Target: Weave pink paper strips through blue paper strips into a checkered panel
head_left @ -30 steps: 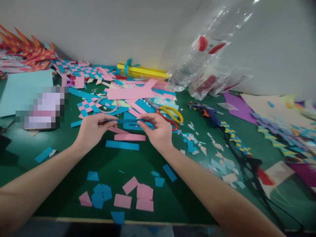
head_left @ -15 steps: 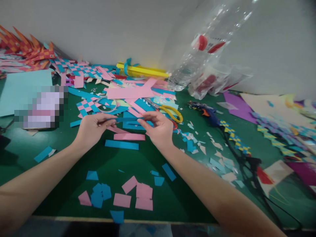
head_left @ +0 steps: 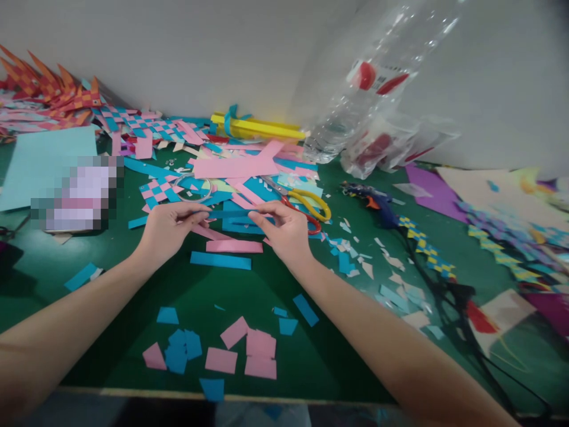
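Observation:
Between my two hands a blue paper strip [head_left: 230, 214] is stretched level above the table. My left hand [head_left: 171, 228] pinches its left end, thumb against fingers. Its right end sits in the pinch of my right hand [head_left: 284, 228]. Just below lie a pink paper strip [head_left: 235, 246] and a flat blue strip [head_left: 221, 261]. Scissors with yellow and red handles [head_left: 311, 204] rest beyond my right hand, one handle close to it. Past my left hand are a small woven pink-and-blue paper piece [head_left: 157, 191] and a clear ring like a tape roll [head_left: 192, 187].
Blue scraps [head_left: 176, 350] and pink scraps [head_left: 260, 353] lie near the front edge. A blurred-out phone-like object [head_left: 82, 198] is at left, woven orange paper shapes [head_left: 57, 89] behind it. A plastic bottle [head_left: 355, 107] leans at the wall. Dark cords [head_left: 427, 279] run along the right.
My right hand has shifted slightly left, showing more of the scissors' red handle. Both hands keep hold of the blue paper strip. The whole view has moved a little.

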`<state>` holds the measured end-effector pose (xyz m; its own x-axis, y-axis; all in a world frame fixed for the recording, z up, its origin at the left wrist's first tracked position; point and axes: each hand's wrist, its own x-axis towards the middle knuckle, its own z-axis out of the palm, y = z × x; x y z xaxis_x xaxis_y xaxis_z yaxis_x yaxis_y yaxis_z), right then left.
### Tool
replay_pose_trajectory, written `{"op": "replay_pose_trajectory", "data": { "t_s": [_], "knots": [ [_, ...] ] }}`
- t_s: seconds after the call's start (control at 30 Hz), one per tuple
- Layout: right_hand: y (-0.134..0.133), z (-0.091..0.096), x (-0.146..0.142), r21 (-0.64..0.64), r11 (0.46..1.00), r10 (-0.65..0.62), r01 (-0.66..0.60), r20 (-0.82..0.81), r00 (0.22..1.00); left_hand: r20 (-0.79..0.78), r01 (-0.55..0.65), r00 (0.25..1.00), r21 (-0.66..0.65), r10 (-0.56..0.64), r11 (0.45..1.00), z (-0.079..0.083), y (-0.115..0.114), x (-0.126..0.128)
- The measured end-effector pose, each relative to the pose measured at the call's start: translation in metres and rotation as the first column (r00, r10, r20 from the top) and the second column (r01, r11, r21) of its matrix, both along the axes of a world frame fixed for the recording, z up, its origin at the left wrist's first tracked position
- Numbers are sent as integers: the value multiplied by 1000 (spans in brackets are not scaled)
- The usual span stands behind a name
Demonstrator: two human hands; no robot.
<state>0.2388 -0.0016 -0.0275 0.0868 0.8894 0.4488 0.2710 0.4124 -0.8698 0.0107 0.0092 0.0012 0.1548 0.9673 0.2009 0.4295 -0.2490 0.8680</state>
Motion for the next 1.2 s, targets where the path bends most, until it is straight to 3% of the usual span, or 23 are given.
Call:
{"op": "replay_pose_trajectory", "data": {
  "t_s": [0.2,0.37,0.57,0.8,1.03,1.2],
  "knots": [
    [-3,8,-3,72,997,-48,41,97,994,48,-26,998,-16,27,1000,0,1,0],
    [-3,10,-3,112,990,-105,85,181,978,-4,-20,1000,-51,20,999,6,-2,1],
    [-4,9,-3,144,985,-129,96,239,962,-81,-9,997,8,9,1000,6,-3,1],
    [-4,9,-4,96,990,-124,105,227,966,-285,37,959,121,-2,992,2,-4,1],
    [-6,13,-4,127,989,-98,74,187,977,-254,40,967,162,2,986,-2,-1,-2],
    [-5,11,-5,74,993,-104,92,180,978,-244,74,969,153,-35,986,3,-3,0]
  ]
}}
